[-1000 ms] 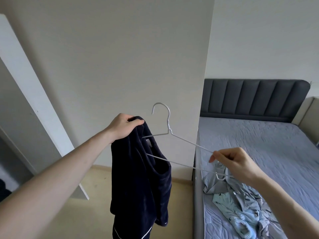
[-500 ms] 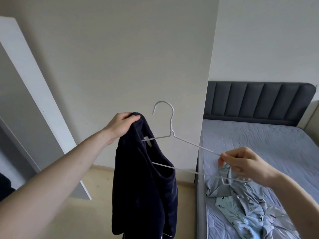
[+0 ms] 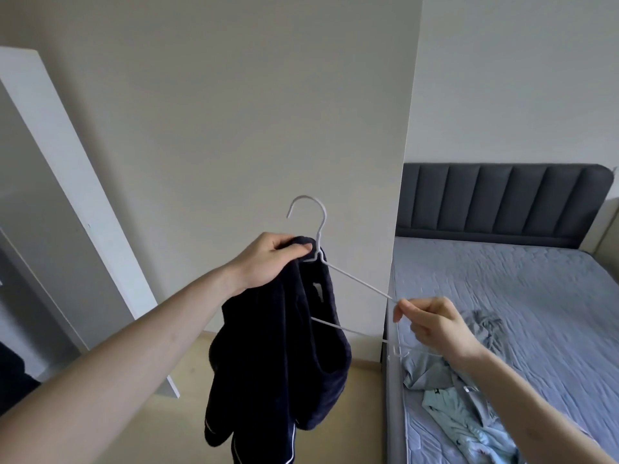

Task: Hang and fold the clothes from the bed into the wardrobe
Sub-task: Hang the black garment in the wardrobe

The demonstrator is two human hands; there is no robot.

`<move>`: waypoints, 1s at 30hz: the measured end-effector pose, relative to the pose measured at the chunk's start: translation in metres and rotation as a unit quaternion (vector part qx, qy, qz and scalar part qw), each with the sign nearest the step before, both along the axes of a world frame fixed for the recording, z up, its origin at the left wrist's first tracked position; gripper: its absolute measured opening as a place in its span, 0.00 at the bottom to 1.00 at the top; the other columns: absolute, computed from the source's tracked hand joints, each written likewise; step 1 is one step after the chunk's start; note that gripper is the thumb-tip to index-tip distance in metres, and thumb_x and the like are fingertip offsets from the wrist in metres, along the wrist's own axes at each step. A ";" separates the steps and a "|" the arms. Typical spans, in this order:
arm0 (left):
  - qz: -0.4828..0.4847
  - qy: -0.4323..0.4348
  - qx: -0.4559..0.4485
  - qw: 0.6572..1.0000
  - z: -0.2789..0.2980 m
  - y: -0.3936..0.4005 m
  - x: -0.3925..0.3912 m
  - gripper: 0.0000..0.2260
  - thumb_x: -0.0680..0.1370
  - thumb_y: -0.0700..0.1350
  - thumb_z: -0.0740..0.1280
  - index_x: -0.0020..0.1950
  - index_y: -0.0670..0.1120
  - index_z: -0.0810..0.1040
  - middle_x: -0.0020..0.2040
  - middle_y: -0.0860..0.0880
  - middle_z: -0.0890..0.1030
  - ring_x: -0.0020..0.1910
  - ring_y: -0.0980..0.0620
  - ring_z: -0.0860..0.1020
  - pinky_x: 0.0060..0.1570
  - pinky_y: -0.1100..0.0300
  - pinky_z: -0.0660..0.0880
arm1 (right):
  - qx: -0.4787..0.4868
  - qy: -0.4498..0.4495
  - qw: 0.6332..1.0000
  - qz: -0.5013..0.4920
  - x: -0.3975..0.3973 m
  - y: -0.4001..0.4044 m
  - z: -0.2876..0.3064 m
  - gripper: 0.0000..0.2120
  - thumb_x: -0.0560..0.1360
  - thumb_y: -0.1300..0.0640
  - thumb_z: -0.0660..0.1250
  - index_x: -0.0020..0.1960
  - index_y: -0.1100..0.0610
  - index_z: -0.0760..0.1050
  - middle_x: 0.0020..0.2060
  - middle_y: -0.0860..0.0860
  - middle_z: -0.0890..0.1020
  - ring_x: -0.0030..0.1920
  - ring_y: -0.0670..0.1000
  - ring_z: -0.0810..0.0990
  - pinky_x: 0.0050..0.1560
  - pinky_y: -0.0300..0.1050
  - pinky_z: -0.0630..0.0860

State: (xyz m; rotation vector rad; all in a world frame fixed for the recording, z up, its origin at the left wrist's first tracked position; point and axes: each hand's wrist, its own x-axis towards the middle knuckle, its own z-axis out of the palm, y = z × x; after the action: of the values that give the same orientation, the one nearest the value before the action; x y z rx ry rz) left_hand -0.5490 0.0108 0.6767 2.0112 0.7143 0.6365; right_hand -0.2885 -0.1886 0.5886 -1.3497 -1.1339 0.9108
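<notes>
My left hand [image 3: 268, 259] grips the collar of a dark navy garment [image 3: 281, 356] with white piping, which hangs down in front of me. A white wire hanger [image 3: 355, 283] has its left arm inside the garment's neck, and its hook points up beside my left hand. My right hand [image 3: 435, 326] pinches the hanger's right arm near its end. On the grey bed [image 3: 522, 289] at the right lie crumpled grey and light blue clothes [image 3: 469, 413].
A white wardrobe door [image 3: 67, 195] stands open at the left, with a dark opening behind it. A pale side panel [image 3: 234, 128] fills the middle. The dark padded headboard [image 3: 502, 202] is at the back right. Light wooden floor shows below.
My left hand has drawn the garment's collar right, up to the hanger's neck, so the hanger's left arm now sits inside it. My right hand keeps hold of the hanger's right end.
</notes>
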 end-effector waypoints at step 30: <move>0.077 0.173 0.297 0.936 0.038 0.029 -0.066 0.23 0.80 0.64 0.61 0.41 0.44 0.72 0.32 0.53 0.65 0.34 0.44 0.67 0.37 0.53 0.67 | -0.132 -0.031 0.981 -0.136 0.025 0.074 -0.064 0.14 0.70 0.69 0.66 0.36 0.55 0.86 0.28 0.52 0.82 0.31 0.49 0.81 0.34 0.45 0.83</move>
State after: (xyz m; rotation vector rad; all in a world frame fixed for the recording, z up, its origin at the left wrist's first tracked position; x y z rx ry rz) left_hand -0.6147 0.0397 0.7142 2.6899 0.9791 0.6481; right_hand -0.2631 -0.1144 0.5251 -1.7130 -0.8666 0.8422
